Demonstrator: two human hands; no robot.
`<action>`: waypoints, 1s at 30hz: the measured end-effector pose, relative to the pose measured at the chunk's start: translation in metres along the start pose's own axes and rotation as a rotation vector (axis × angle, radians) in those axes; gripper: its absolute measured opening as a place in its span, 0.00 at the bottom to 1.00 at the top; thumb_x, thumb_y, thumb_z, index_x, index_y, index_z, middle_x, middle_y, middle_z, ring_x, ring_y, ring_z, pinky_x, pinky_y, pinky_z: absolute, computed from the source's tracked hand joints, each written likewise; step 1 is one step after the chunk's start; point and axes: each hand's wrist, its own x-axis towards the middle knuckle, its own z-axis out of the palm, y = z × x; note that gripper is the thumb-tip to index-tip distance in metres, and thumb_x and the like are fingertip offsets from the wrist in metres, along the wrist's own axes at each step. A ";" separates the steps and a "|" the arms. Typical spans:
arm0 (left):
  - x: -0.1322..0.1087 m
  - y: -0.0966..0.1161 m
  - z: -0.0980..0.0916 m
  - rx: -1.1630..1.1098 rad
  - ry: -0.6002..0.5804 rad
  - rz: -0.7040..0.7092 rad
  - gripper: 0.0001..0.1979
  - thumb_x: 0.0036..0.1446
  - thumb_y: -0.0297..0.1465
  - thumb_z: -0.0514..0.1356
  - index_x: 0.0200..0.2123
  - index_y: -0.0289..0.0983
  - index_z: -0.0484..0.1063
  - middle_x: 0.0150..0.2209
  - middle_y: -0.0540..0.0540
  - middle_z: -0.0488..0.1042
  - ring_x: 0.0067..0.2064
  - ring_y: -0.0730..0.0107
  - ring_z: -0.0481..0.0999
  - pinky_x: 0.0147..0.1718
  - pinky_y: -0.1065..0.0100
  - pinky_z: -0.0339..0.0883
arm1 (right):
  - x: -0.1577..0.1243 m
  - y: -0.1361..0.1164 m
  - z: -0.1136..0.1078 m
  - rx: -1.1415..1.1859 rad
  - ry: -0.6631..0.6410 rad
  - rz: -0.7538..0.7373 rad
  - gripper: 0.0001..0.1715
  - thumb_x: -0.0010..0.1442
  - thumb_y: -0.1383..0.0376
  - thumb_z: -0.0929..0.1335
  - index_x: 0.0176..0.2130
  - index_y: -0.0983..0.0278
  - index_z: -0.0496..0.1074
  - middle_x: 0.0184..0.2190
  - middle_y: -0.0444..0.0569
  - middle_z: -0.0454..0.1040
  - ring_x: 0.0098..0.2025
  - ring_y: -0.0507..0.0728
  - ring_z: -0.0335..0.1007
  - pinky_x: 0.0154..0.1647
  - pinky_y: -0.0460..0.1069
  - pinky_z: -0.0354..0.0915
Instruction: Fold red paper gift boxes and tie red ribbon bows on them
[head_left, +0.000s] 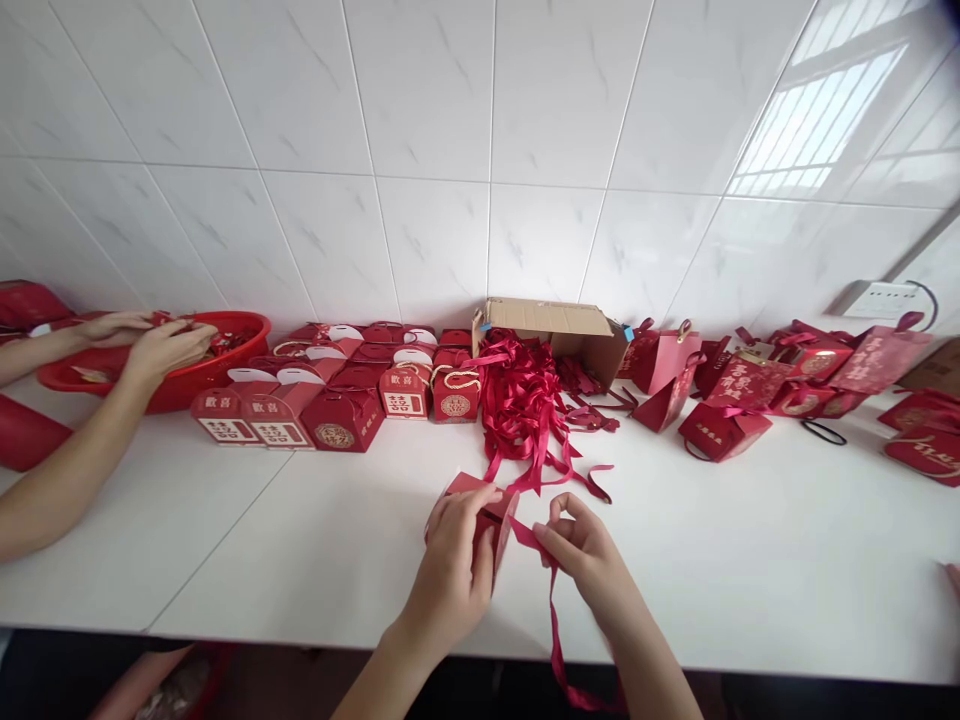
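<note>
While the left hand (454,550) grips one red box (507,522), right hand (579,540) pinching one ribbon (554,612), one carton (551,316) beyond.

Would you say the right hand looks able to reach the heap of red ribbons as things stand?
Probably yes: the heap of red ribbons lies just beyond the right hand with nothing standing between, though that hand holds a single ribbon.

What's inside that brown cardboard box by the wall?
Red ribbons show in the cardboard box and spill out onto the table. They cover part of its inside, so anything behind them can't be seen.
</note>
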 end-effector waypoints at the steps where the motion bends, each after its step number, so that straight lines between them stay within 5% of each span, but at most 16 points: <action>1: 0.001 0.000 0.000 -0.002 -0.009 0.003 0.23 0.60 0.21 0.50 0.57 0.41 0.56 0.50 0.41 0.72 0.53 0.59 0.71 0.54 0.52 0.64 | 0.001 0.000 0.000 0.003 -0.004 -0.007 0.24 0.54 0.50 0.71 0.30 0.60 0.56 0.17 0.35 0.58 0.21 0.49 0.54 0.27 0.46 0.53; 9: 0.008 0.003 -0.003 -0.048 -0.023 -0.024 0.21 0.60 0.23 0.51 0.56 0.40 0.57 0.46 0.40 0.73 0.46 0.62 0.76 0.46 0.59 0.72 | 0.016 0.003 0.009 -0.046 -0.020 -0.107 0.23 0.56 0.49 0.69 0.31 0.60 0.55 0.17 0.34 0.56 0.21 0.49 0.51 0.24 0.45 0.52; 14: 0.009 -0.003 0.003 0.012 -0.018 -0.013 0.22 0.61 0.23 0.49 0.58 0.40 0.56 0.47 0.40 0.75 0.50 0.59 0.75 0.48 0.57 0.71 | 0.026 0.007 0.013 -0.127 -0.064 -0.130 0.19 0.60 0.51 0.66 0.39 0.60 0.58 0.18 0.35 0.59 0.21 0.49 0.52 0.26 0.46 0.54; 18: 0.011 -0.005 0.002 0.032 0.023 -0.004 0.22 0.62 0.24 0.49 0.58 0.39 0.56 0.39 0.44 0.77 0.44 0.63 0.78 0.44 0.61 0.72 | 0.028 0.010 0.015 -0.227 -0.060 -0.154 0.19 0.61 0.53 0.65 0.45 0.61 0.58 0.19 0.36 0.61 0.22 0.50 0.53 0.26 0.46 0.52; 24: 0.024 0.001 -0.014 0.102 -0.090 0.071 0.11 0.61 0.24 0.50 0.38 0.40 0.71 0.33 0.47 0.78 0.35 0.67 0.78 0.33 0.67 0.72 | 0.025 0.009 0.014 -0.297 -0.067 -0.218 0.21 0.62 0.54 0.64 0.50 0.63 0.59 0.20 0.37 0.62 0.22 0.51 0.57 0.26 0.47 0.55; 30: 0.039 0.005 -0.029 0.065 0.038 0.115 0.10 0.61 0.25 0.52 0.38 0.39 0.73 0.34 0.46 0.79 0.38 0.66 0.78 0.42 0.63 0.72 | 0.025 0.003 0.018 -0.598 0.193 -0.491 0.22 0.59 0.55 0.67 0.52 0.59 0.69 0.43 0.54 0.72 0.45 0.61 0.67 0.43 0.55 0.64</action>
